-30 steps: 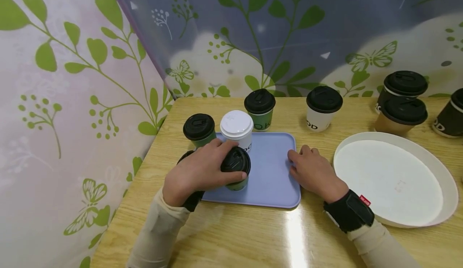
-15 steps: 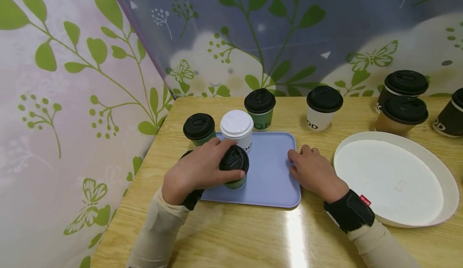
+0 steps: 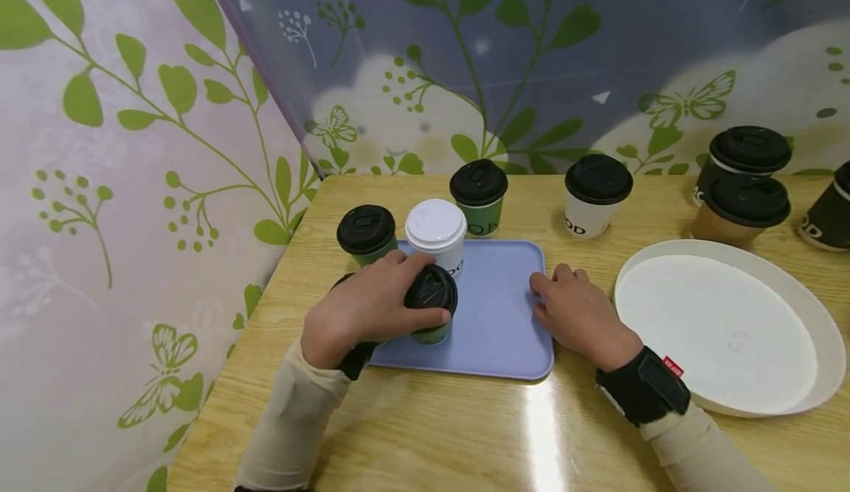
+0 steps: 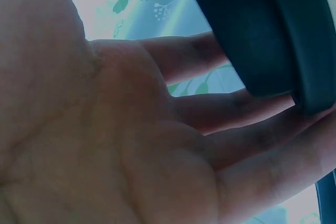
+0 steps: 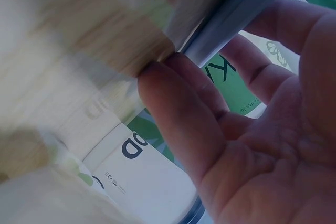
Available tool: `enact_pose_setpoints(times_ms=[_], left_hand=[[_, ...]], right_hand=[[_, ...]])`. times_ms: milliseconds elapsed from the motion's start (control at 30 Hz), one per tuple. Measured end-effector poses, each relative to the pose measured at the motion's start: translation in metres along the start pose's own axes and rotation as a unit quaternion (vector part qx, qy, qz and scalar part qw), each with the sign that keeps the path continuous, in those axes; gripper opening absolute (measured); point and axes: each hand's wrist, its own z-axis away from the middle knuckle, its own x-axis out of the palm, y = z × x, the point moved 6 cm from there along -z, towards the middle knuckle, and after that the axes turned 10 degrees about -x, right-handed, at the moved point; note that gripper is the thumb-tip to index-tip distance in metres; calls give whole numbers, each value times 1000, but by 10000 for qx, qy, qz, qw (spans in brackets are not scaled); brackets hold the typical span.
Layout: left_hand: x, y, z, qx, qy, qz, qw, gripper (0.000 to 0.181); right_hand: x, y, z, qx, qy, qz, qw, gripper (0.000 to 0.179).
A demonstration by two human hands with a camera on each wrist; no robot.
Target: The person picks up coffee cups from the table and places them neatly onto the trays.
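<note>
In the head view my left hand (image 3: pixel 368 296) grips a green paper coffee cup (image 3: pixel 432 332) with a black lid, thumb on the near side and fingers on the far side. That cup stands upright on the left part of a lavender tray (image 3: pixel 501 307). A white-lidded white cup (image 3: pixel 436 230) stands right behind it on the tray. Another black-lidded green cup (image 3: pixel 367 234) is at the tray's back left corner, and one more dark lid is mostly hidden behind my left hand. My right hand (image 3: pixel 574 311) holds the tray's right edge, its fingertips at the rim (image 5: pixel 226 30).
A round white tray (image 3: pixel 717 330) lies to the right of my right hand. Behind the lavender tray stand a green cup (image 3: pixel 479 197) and a white cup (image 3: pixel 591 197), both black-lidded. Several more cups, including a brown one (image 3: pixel 730 219), stand at the back right. Patterned cloth walls border the table.
The gripped cup has shifted very slightly left with my left hand since a second ago. My right hand stays at the tray's edge. The head view has tilted a little.
</note>
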Motion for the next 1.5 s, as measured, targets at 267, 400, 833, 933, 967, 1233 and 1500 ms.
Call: enact_pose_setpoints(times_ms=[267,400,833,933,967,1233,1500], left_hand=[[4,1,-4,105,-93,-34,9999,79],[6,2,-5,100,-108,-104,9998,78],[6,3,-7,75,-161,-19,9998,78],[6,3,-7,59,-162,-18,9998,77],[6,3,-7,46,-170,-17,9998,78],[7,0,-7,-23,-194,24,9998,79],[8,-1,-9,18,-274,62,9996,79]], right_hand=[[-1,0,0,54,-39,-77,9999,16],[-1,0,1,7,15,-35,10000,15],[-1,0,0,27,13,-10,10000,16],[-1,0,0,20,31,-1,10000,16],[-1,0,0,18,30,-1,10000,16],[1,0,0,43,-34,-10,10000,17],[0,0,-1,62,-32,-24,10000,17]])
